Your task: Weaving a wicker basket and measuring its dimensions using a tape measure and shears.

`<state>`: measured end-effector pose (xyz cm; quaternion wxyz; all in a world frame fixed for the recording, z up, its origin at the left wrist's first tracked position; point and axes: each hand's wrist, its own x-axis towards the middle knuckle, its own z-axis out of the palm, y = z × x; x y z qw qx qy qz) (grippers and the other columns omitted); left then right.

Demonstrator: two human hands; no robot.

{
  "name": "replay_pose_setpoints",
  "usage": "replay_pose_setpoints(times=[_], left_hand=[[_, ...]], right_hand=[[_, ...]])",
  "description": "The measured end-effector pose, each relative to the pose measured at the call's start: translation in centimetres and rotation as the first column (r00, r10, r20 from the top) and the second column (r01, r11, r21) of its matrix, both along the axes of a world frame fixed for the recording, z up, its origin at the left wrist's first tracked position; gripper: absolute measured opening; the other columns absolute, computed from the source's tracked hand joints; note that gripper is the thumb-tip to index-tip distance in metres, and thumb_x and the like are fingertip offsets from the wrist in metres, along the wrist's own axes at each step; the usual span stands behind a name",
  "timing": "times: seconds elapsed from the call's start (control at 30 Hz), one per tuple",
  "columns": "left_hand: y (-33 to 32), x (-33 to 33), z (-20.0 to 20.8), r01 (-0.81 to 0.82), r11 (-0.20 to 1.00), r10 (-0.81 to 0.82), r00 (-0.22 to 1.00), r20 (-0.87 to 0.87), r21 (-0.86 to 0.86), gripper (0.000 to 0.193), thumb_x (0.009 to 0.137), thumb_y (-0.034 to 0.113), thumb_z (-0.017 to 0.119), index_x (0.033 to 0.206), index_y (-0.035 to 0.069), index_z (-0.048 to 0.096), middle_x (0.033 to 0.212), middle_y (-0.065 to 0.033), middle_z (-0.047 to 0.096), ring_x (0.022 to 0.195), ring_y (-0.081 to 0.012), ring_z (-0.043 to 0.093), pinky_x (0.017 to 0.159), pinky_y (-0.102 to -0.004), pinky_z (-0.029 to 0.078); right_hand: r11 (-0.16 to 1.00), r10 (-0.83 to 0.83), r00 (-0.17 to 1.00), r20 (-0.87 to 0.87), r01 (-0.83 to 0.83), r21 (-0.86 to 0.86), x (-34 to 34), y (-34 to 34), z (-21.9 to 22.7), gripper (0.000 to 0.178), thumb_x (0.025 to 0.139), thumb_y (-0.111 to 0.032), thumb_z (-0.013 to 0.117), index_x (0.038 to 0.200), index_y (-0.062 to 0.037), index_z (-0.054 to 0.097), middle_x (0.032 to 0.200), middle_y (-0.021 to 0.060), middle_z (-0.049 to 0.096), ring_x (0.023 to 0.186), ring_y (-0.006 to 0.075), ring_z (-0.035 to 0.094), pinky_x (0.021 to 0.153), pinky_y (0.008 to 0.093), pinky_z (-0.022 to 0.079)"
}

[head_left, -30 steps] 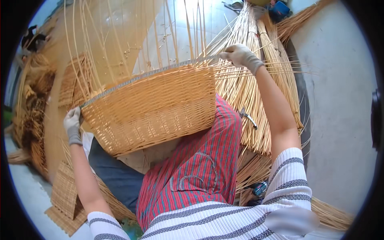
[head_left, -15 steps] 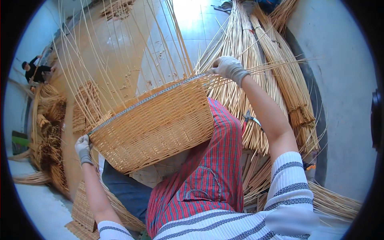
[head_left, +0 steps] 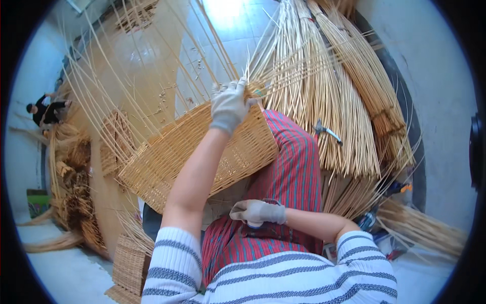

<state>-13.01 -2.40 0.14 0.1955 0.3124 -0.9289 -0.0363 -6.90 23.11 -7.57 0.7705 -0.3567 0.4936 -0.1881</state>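
The white-gloved left grip (head_left: pixel 230 104) clasped the tan wicker basket (head_left: pixel 245 147) near its upper-right corner; the white-gloved right grip's hold (head_left: pixel 257 212) was unclear.

Flr (head_left: pixel 105 213) (tan/gray): stalk bundles (head_left: pixel 324 101) R, woven panels (head_left: pixel 129 261) lwr L.

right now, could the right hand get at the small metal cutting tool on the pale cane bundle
Probably yes: the small metal cutting tool lies uncovered on top of the pale cane bundle. The gloved right hand would likely just need to clear the knee in red striped cloth.
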Motion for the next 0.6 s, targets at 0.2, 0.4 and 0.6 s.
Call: replay_pose_setpoints(times=[0.2, 0.4, 0.6], left_hand=[[-3.4, 2.3, 1.6, -0.044, 0.936, 0.009, 0.995, 0.102, 0.349, 0.061, 0.076, 0.057, 0.078, 0.118, 0.015, 0.067, 0.102, -0.0168, 0.074, 0.099, -0.0371, 0.07, 0.085, -0.0474, 0.054], [0.7, 10.9, 10.4, 0.16, 0.925, -0.056, 0.955, -0.291, 0.345, 0.064, 0.077, 0.046, 0.085, 0.125, 0.009, 0.063, 0.1, -0.0153, 0.074, 0.093, -0.0288, 0.072, 0.085, -0.0388, 0.055], [1.4, 18.6, 18.3, 0.209, 0.968, -0.099, 0.827, -0.553, 0.139, 0.07, 0.073, 0.041, 0.09, 0.125, 0.006, 0.06, 0.113, -0.0132, 0.071, 0.1, -0.0233, 0.068, 0.086, -0.0391, 0.055]], right_hand=[[0.873, -0.473, 0.833, -0.287, 0.487, -0.024, 2.1, -0.6, -4.9, 0.061, 0.088, -0.031, 0.078, 0.135, 0.0036, 0.058, 0.131, 0.017, 0.067, 0.12, 0.0282, 0.064, 0.104, 0.0332, 0.048], [0.507, -0.719, 0.432, 0.544, 0.862, -0.015, 3.6, -3.1, -4.7, 0.039, 0.093, -0.013, 0.074, 0.126, 0.002, 0.061, 0.115, 0.0119, 0.071, 0.098, 0.023, 0.069, 0.088, 0.0332, 0.056], [0.394, -0.749, 0.527, 0.402, 0.841, -0.37, 7.5, -5.9, -1.0, 0.058, 0.096, -0.015, 0.07, 0.143, 0.0, 0.041, 0.118, 0.0123, 0.069, 0.104, 0.0234, 0.067, 0.089, 0.0336, 0.055]])
